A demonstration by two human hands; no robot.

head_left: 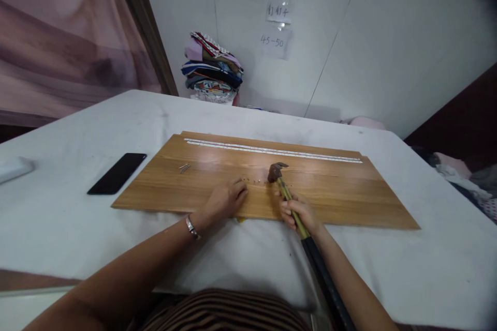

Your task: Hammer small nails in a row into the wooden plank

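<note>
- Hammer (316, 261) is over the wooden board (349, 196), with its rusty head pointing away from the person. I can't tell if the head touches the wood.
- Right hand (298, 212) is wrapped around the yellow part of the hammer's handle, below the head. The lower part of the handle is black.
- Left hand (227, 198) rests on the board with its fingers curled. It is apart from the right hand. I can't tell if it pinches anything.
- Tiny bits (259, 181) make a row on the board, between the left hand and the hammer's head.
- Some thin nails (184, 168) lie close together on the board's left part.
- Two long white strips (274, 151) run along the board's far side.
- A black phone (117, 174) lies on the white table (58, 217), beside the board's left edge.
</note>
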